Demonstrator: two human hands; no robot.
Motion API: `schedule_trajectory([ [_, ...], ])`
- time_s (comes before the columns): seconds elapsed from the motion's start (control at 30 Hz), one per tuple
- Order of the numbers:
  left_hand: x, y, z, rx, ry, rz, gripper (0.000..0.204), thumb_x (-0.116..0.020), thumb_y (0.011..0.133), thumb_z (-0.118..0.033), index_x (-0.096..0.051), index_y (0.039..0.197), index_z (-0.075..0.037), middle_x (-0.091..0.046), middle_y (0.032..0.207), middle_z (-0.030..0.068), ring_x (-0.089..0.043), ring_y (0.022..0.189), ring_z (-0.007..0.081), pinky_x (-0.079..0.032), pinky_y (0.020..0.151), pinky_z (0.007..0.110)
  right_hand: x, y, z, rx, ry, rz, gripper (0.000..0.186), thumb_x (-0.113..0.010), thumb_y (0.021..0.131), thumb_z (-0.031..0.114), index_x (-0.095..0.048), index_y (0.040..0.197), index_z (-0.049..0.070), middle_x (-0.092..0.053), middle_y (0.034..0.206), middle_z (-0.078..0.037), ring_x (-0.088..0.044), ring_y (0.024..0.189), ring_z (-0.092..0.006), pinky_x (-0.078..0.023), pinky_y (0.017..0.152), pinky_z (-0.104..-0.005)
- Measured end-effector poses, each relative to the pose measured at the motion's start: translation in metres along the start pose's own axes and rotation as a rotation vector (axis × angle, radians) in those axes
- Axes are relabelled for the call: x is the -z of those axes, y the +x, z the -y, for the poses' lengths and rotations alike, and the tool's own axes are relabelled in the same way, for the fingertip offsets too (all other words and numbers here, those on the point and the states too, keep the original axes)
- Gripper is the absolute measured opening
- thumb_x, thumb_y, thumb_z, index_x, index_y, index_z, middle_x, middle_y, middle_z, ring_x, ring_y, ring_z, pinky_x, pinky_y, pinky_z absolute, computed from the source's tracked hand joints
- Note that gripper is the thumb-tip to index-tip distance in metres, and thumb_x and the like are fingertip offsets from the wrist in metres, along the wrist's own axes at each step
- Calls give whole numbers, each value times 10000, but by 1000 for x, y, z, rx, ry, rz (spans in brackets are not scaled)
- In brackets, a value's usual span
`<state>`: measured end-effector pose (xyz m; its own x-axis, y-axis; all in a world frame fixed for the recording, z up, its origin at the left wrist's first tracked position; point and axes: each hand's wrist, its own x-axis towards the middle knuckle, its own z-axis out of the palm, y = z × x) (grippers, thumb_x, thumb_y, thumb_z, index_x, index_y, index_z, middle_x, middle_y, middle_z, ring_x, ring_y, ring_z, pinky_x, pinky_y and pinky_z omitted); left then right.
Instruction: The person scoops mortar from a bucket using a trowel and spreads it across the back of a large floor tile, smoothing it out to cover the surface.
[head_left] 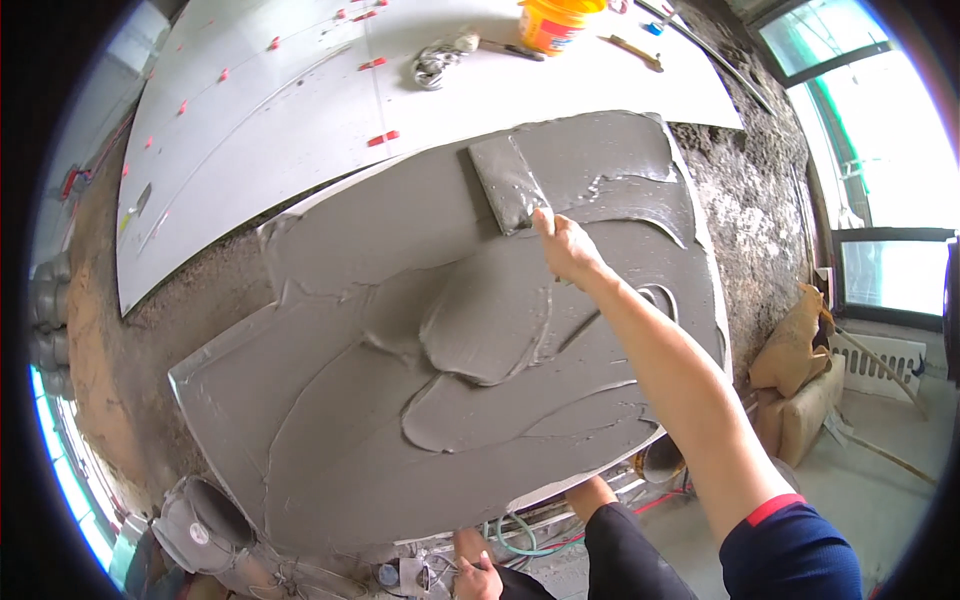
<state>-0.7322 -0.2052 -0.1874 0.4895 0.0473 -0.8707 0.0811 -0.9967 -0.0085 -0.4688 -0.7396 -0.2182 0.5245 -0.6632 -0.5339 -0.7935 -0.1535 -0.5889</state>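
Observation:
My right hand (570,248) is closed round the grip of a flat rectangular plastering trowel (503,185). Grey paste covers the trowel's blade, which lies against the far part of a large slab. A thick grey mortar layer (340,420) coats nearly the whole slab, smooth at the far left and ridged in the middle and on the right. At the lower edge, my left hand (478,580) rests by my knee, fingers apart and apparently without anything in them; part of it is cut off by the frame.
Beyond the mortar lies a large white panel (260,130) with red clips, a yellow bucket (555,22), a crumpled bag (440,62) and a brush-like tool (635,52). A grey bucket (205,525) stands at lower left. Brown sacks (795,350) and windows are on the right.

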Motion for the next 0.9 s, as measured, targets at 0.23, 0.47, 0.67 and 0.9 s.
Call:
schedule_trajectory([
  [0.23,-19,9,36,61,-71,-81,765,-309,929,-677,-328,1492,-160,-609,1194,287,-639,963,446,-518,718,534,-116,-41,73,32,27,99,699,-367,960,584,-580,1109,-65,-653,992,-296,-653,887,-422,-517,791,-462],
  [0.47,31,-4,48,164,-88,-97,671,-498,917,-544,-519,1256,34,-685,937,264,-685,851,404,-533,736,479,-236,-78,133,134,42,115,680,-357,972,563,-565,1114,-69,-627,1088,-316,-591,1046,-470,-464,915,-480],
  [0.67,28,1,56,81,-123,-138,627,-523,912,-518,-526,1236,19,-685,899,254,-679,814,419,-535,712,495,-282,-95,139,141,56,264,581,-391,980,512,-492,1138,-38,-603,1051,-367,-613,1004,-461,-500,825,-514],
  [0.9,-29,17,92,-122,81,-322,651,-300,1007,-547,-342,1469,-90,-688,1065,127,-609,531,315,-488,492,356,-207,-118,87,304,-314,3,382,-458,976,388,-466,1030,9,-657,825,-290,-638,779,-483,-509,718,-551],
])
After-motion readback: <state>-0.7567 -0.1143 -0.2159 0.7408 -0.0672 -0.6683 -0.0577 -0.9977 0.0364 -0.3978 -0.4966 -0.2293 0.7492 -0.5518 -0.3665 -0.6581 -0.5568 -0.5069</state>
